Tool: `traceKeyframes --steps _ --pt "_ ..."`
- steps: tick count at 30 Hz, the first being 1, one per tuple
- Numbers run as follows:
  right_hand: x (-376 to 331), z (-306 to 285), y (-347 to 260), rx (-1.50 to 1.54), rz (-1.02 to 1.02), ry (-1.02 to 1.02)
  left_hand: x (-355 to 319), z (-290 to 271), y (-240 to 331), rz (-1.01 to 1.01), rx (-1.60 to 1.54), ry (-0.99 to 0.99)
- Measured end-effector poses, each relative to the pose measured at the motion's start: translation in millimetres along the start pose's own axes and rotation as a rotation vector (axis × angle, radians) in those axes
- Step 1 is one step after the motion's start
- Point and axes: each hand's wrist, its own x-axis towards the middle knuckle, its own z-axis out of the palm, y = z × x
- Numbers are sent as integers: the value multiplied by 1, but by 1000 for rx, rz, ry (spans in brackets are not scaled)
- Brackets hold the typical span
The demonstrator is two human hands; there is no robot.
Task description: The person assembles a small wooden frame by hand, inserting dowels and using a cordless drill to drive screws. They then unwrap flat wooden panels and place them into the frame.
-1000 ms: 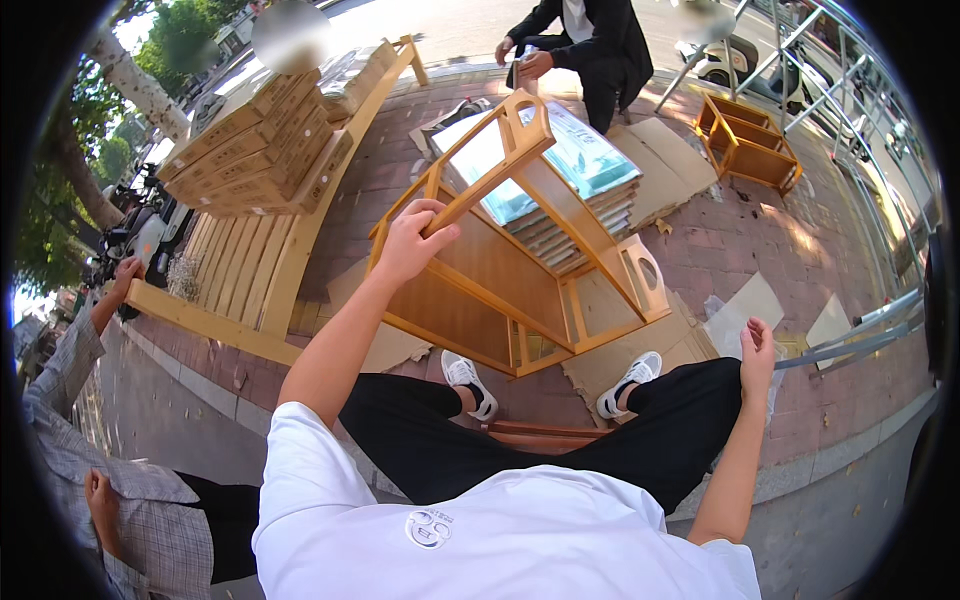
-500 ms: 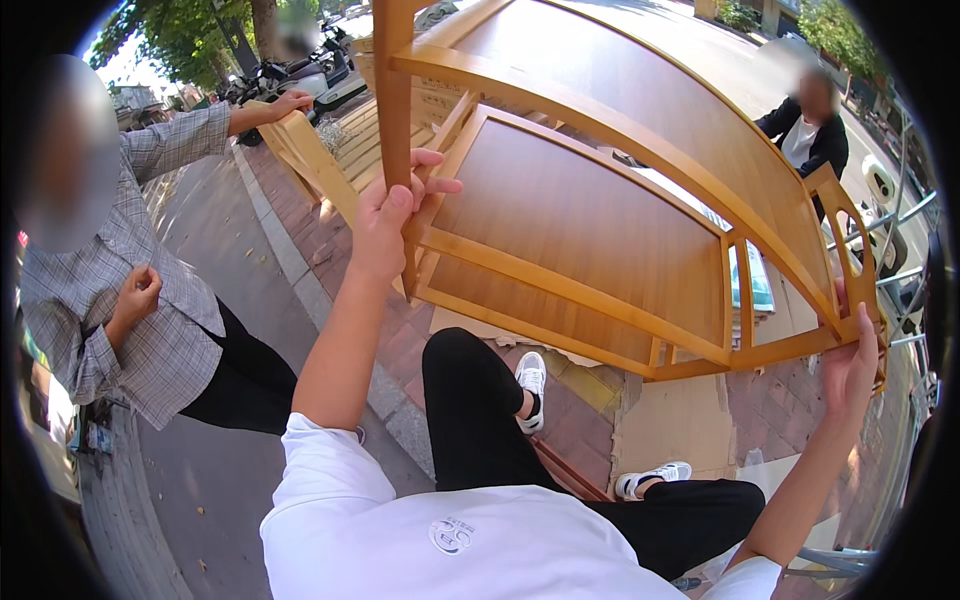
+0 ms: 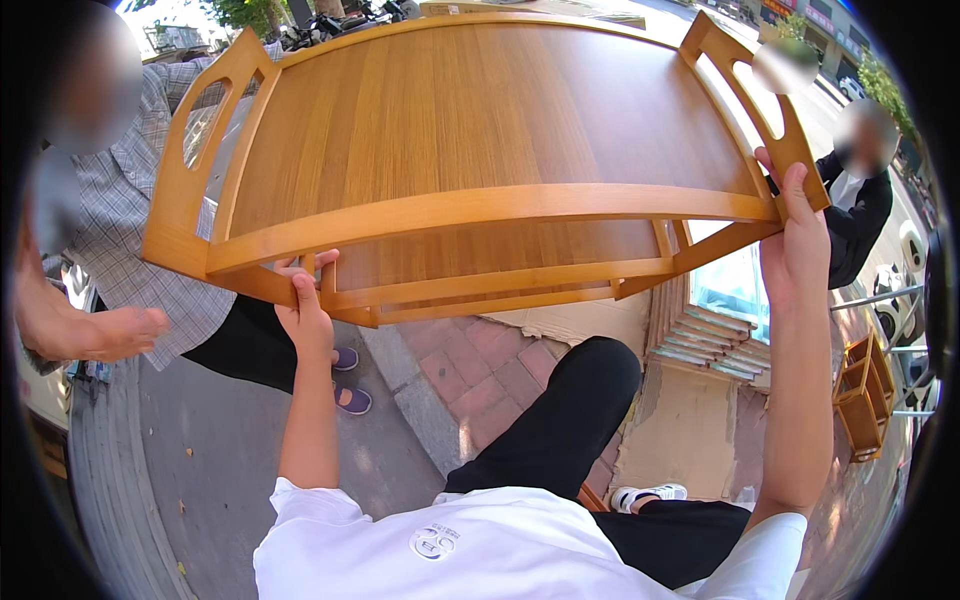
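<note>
The large honey-coloured wooden table point(image 3: 480, 150) hangs raised between both hands, its long axis running left to right. The left hand point(image 3: 305, 310) clamps a lower rail; the right hand point(image 3: 795, 235) grips the end frame, higher up.

1. The wooden shelf unit point(image 3: 480, 130) is honey-coloured wood with a fine straight grain, smooth and lightly satin-finished.
2. The pavement point(image 3: 455, 365) is rough, matt reddish brick beside a grey stone kerb.
3. The flattened cardboard point(image 3: 690, 430) looks dull and papery.
4. The person's shirt point(image 3: 480, 550) is soft matt white cloth; the trousers point(image 3: 570, 420) are matt black cloth.
</note>
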Motion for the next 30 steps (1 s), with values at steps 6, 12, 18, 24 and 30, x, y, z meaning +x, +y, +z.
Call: traceKeyframes --steps 6,12,18,24,30 --pt "-24 33 168 -96 153 -86 -160 -70 -123 -345 480 216" --pt "-46 50 349 -64 245 -227 -262 -119 -197 -509 574 160" --pt "-51 8 447 -178 312 -159 -328 -97 -235 -676 562 69" --pt "-59 -14 449 -411 354 -383 -380 -112 -245 -827 544 189" --pt "-31 -68 313 -634 566 -905 -397 -130 -238 -1207 451 177"
